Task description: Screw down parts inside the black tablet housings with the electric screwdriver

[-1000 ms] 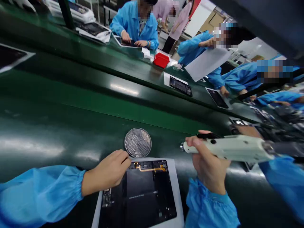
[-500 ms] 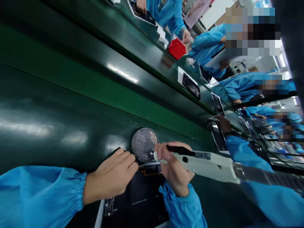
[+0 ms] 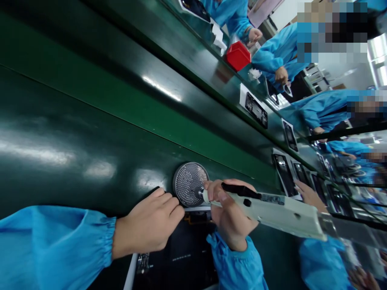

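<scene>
A round metal dish (image 3: 188, 177) is lying on the green surface (image 3: 90, 129), just beyond an opened dark tablet (image 3: 184, 253); its face is showing rows of tiny dots, and whether these are holes or small screws I cannot tell. The right hand (image 3: 231, 213) is wrapping its fingers closely around a pale power screwdriver (image 3: 281, 213), whose tip is pointing at the dish; whether it is touching the dots is too small to tell. The left hand (image 3: 151, 225) is curling nearly closed over the tablet's far left part, its knuckles hiding whatever it may be holding. The tablet is resting on a white sheet (image 3: 130, 274). Across the way, a red bin (image 3: 238, 55) is standing near white paper (image 3: 218, 38), its contents not showing clearly. The surface is shining in pale patches. Further over, a dark device (image 3: 256, 109) is lying on paper. At the right, a co-worker's hand (image 3: 310, 195) is hovering or resting beside a dark panel (image 3: 284, 175), and people in blue sleeves (image 3: 320, 106) are working beyond
</scene>
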Tool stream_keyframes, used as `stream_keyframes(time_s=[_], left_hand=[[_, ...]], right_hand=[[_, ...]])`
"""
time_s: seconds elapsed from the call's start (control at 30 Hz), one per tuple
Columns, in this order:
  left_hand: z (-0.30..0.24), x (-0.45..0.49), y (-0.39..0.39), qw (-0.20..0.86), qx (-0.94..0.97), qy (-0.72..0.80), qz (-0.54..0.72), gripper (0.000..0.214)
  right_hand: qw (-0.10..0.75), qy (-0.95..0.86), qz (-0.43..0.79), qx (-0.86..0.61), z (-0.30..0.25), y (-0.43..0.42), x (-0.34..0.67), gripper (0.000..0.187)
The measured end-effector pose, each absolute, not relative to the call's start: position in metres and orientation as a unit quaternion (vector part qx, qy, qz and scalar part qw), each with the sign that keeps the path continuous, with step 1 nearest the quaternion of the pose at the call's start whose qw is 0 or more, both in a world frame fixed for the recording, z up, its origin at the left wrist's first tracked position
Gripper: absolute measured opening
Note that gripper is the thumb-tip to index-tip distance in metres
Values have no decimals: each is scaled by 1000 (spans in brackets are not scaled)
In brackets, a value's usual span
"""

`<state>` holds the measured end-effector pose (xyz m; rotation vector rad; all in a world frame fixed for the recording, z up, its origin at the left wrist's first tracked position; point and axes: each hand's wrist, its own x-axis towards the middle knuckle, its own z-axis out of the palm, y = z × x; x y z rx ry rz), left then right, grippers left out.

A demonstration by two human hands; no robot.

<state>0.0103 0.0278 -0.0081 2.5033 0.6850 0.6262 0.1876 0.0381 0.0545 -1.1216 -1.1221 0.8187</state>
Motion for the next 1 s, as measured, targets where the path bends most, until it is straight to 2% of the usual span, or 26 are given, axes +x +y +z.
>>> stream_keyframes(time_s=[0.27, 0.47, 0.67, 1.0], left_hand=[[-9, 11, 28, 236, 914, 245, 222, 10], [-5, 12, 32, 286, 874, 282, 273, 24], [1, 12, 39, 348, 833, 312, 296, 20], [1, 10, 39, 362, 839, 281, 293, 22]], right_hand=[[621, -500, 354, -488, 55, 39, 188, 25], [623, -502, 373, -470, 66, 32, 187, 23], [590, -516, 437, -442, 85, 13, 182, 20], [567, -519, 487, -415, 89, 6, 175, 25]])
